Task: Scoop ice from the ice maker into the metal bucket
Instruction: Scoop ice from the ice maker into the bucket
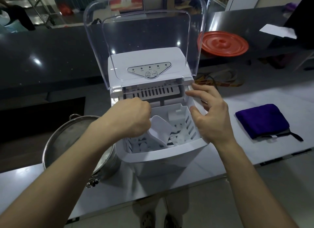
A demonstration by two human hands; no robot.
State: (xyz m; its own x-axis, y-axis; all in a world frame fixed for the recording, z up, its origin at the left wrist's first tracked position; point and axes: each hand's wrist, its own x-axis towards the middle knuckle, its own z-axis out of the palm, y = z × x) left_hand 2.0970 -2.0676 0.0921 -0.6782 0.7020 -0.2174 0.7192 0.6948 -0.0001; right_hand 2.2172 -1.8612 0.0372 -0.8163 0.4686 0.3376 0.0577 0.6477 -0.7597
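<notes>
A white ice maker (153,161) stands on the counter with its clear lid (146,36) raised. Inside it, a white slotted basket (190,124) holds clear ice pieces (178,137). My left hand (130,119) grips the handle of a white plastic scoop (159,129), whose bowl is down in the basket beside the ice. My right hand (210,112) rests with spread fingers on the machine's right rim. The metal bucket (56,141) stands to the left of the machine, partly hidden behind my left forearm.
A folded purple cloth (261,120) lies on the white counter (254,143) to the right. A red round lid (222,42) sits on the dark counter (51,58) behind the machine. A cable and a patterned strap lie behind the machine's right side.
</notes>
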